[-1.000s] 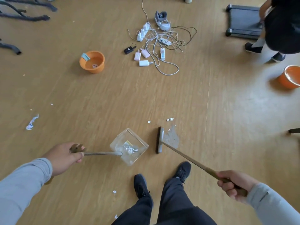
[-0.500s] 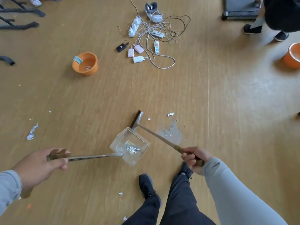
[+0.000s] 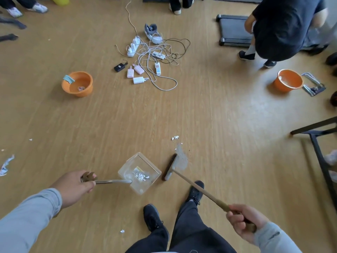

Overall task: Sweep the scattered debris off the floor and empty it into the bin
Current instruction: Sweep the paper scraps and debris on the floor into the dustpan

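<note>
Right hand: the right hand (image 3: 243,222) is curling its fingers tight round the wooden broom handle (image 3: 198,191), low at the right of the view.
Left hand: the left hand (image 3: 73,187) is gripping the brown end of the dustpan handle (image 3: 111,181), fingers wrapped closed about it.
Feet: two black shoes (image 3: 153,219) are standing on the wooden floor (image 3: 228,125), between the two arms.
Stray scrap: one small white scrap (image 3: 122,231) is lying just left of the nearer shoe.
Dustpan: the clear dustpan (image 3: 139,173) is sitting on the floor ahead of the shoes, holding crumpled silvery debris (image 3: 140,176).
Broom: the broom head (image 3: 170,167) is resting on the floor just right of the dustpan, its bristles spreading away from it.
Loose debris: small white bits (image 3: 175,137) are lying just beyond the bristles; a torn paper strip (image 3: 6,164) is lying far to the left.
Bins: one orange bin (image 3: 77,84) is standing well beyond at the left, another orange bin (image 3: 289,80) at the far right.
Cables: a tangle of chargers and cables (image 3: 149,57) is sprawling between them, farther off.
Other person: a person in dark clothes (image 3: 280,28) is bending over at the top right.
</note>
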`<action>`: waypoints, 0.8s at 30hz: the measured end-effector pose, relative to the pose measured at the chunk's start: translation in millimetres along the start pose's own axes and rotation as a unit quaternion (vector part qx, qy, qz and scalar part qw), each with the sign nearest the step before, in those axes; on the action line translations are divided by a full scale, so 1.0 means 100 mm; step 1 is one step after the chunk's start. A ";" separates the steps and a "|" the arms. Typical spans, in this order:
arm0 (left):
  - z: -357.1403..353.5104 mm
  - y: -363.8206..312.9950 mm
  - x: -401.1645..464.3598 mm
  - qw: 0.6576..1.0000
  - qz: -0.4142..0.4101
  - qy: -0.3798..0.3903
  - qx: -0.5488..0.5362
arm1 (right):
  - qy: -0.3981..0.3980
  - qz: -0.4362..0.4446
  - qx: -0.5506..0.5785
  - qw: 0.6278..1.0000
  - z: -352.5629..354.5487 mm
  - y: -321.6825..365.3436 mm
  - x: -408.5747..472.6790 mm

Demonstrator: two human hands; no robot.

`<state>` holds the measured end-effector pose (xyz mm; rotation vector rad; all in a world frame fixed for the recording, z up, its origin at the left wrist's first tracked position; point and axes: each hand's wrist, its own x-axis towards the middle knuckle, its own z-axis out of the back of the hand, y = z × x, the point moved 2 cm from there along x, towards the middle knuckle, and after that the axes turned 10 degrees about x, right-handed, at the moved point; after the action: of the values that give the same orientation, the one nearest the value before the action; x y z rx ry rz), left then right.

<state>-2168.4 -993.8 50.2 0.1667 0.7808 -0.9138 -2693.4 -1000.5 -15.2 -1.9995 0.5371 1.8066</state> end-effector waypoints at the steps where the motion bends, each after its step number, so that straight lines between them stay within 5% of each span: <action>1: -0.03 -0.01 0.03 1.000 -0.006 0.002 0.003 | -0.010 0.010 -0.018 1.000 -0.01 -0.02 -0.12; 8: -0.28 -0.20 0.18 0.999 -0.043 0.030 0.012 | -0.091 0.084 -0.290 0.949 0.04 0.04 -1.05; 13: -0.54 -0.41 0.21 0.997 -0.054 0.042 0.027 | -0.174 0.160 -0.546 0.804 -0.13 0.17 -1.20; 16: -0.72 -0.54 0.26 0.997 -0.052 0.052 0.017 | -0.213 0.171 -0.586 0.763 -0.21 0.17 -0.78; 20: -0.91 -0.79 0.35 0.996 -0.061 0.059 0.025 | -0.217 0.224 -0.590 0.745 -0.27 0.06 -0.35; 24: -1.05 -1.05 0.46 0.992 -0.080 0.068 0.066 | -0.259 0.201 -0.533 0.780 -0.26 -0.12 -0.07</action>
<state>-2287.6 -1042.1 -36.6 0.2875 0.8690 -1.1148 -2665.4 -1004.1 -5.7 -1.8042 -0.4033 3.2822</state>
